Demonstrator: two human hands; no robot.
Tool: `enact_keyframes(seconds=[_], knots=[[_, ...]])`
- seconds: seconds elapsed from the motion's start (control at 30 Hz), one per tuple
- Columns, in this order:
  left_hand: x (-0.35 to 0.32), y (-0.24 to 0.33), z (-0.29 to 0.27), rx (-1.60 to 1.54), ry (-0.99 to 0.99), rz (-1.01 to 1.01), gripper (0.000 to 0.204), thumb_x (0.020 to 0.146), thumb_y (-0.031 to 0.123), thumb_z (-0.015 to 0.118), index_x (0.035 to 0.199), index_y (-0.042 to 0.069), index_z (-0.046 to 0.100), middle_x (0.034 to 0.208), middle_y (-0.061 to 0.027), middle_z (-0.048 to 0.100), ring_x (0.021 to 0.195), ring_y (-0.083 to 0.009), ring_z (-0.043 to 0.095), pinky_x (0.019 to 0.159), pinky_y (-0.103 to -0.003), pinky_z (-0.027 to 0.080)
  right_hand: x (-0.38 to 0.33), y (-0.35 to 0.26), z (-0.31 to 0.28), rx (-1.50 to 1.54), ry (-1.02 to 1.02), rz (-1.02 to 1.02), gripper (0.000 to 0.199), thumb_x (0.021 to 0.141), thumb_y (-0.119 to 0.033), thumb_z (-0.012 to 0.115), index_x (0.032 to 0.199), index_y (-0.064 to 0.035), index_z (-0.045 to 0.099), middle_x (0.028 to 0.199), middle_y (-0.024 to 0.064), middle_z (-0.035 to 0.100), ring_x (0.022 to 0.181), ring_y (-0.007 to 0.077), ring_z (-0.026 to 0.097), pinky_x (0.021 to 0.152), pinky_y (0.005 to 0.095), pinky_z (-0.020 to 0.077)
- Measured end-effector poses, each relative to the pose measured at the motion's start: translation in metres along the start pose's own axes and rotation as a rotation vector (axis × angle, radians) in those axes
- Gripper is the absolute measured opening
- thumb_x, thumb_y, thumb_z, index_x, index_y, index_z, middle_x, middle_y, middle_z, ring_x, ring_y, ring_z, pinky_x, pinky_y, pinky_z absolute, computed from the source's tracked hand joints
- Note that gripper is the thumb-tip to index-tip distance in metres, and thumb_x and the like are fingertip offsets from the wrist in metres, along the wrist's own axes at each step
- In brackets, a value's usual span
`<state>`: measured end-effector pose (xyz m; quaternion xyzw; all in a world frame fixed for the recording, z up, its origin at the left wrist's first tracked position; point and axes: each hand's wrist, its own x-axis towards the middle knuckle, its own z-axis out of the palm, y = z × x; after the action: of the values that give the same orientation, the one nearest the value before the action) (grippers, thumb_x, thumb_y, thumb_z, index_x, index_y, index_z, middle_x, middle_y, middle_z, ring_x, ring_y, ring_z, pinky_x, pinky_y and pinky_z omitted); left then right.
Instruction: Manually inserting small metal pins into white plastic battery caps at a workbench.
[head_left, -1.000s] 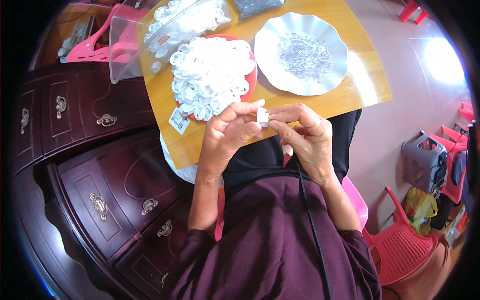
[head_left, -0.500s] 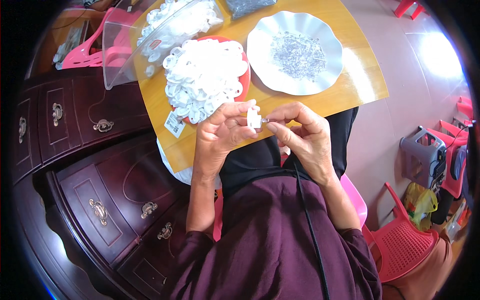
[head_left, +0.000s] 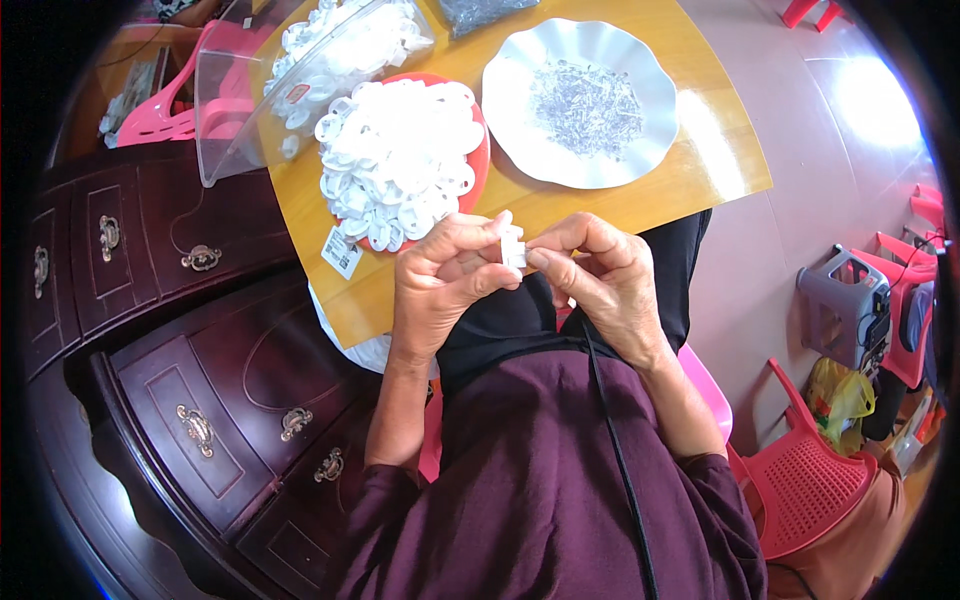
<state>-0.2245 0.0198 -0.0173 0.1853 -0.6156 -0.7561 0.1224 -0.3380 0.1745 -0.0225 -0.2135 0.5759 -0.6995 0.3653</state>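
Observation:
My left hand (head_left: 445,275) is closed in a pinch around a small white plastic part (head_left: 512,248), held up just over the table's near edge. Against the right side of that part sit the thumb and forefinger of my right hand (head_left: 605,275), pinched together; the small clear piece between them is now almost hidden by the fingertips. Many similar white parts are heaped on a red plate (head_left: 482,165) beyond my left hand. A white wavy-rimmed dish (head_left: 505,130) farther right holds a pile of small clear pieces (head_left: 588,108).
A clear plastic bin (head_left: 222,140) with more white parts leans at the table's far left. A dark bag (head_left: 485,12) lies at the back. Dark wooden drawers (head_left: 190,350) stand on the left; a pink chair (head_left: 810,490) and a grey stool (head_left: 840,300) on the right.
My right fingertips have closed in on the white part, and the clear piece that showed between them is now mostly covered. The white part has turned slightly. The view has shifted a little.

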Motion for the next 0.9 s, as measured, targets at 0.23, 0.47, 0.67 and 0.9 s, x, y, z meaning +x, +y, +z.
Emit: enact_keyframes(seconds=[0.23, 0.47, 0.67, 0.9], knots=[[0.006, -0.002, 0.003, -0.001, -0.004, -0.026, 0.037, 0.080, -0.003, 0.076, 0.115, -0.004, 0.064, 0.108, -0.0069, 0.064, 0.094, -0.0109, 0.064, 0.084, -0.024, 0.054, 0.002, 0.008, -0.005, -0.020, 0.019, -0.008, 0.006, 0.090, -0.005, 0.068, 0.092, 0.0000, 0.067, 0.084, 0.0039, 0.069, 0.059, 0.0043, 0.058, 0.051, 0.0180, 0.0470], [0.033, 0.017, 0.004, 0.102, -0.051, -0.081, 0.029, 0.083, -0.002, 0.074, 0.111, -0.001, 0.065, 0.104, -0.0028, 0.063, 0.090, -0.0083, 0.063, 0.081, -0.023, 0.053, 0.011, 0.000, -0.016, -0.078, 0.085, 0.161, 0.011, 0.089, -0.008, 0.070, 0.097, -0.0009, 0.068, 0.082, 0.0045, 0.067, 0.061, 0.0051, 0.058, 0.053, 0.0199, 0.0467], [0.094, 0.084, -0.059, 0.685, 0.322, 0.515, 0.027, 0.087, 0.000, 0.070, 0.113, 0.004, 0.067, 0.102, -0.0013, 0.066, 0.088, -0.0082, 0.061, 0.078, -0.023, 0.052, 0.020, -0.001, -0.051, -0.888, 0.362, -0.186, 0.017, 0.086, -0.013, 0.071, 0.102, -0.0082, 0.068, 0.082, 0.0059, 0.059, 0.068, 0.0185, 0.062, 0.063, 0.0304, 0.0508], [0.137, 0.126, -0.112, 1.058, 0.508, 0.614, 0.040, 0.089, 0.010, 0.072, 0.128, 0.007, 0.063, 0.120, -0.0106, 0.062, 0.099, -0.0146, 0.065, 0.084, -0.028, 0.056, 0.030, -0.005, -0.058, -1.167, 0.340, -0.265, 0.018, 0.087, -0.020, 0.070, 0.105, -0.0150, 0.070, 0.087, 0.0051, 0.055, 0.082, 0.0218, 0.062, 0.068, 0.0344, 0.0521]])
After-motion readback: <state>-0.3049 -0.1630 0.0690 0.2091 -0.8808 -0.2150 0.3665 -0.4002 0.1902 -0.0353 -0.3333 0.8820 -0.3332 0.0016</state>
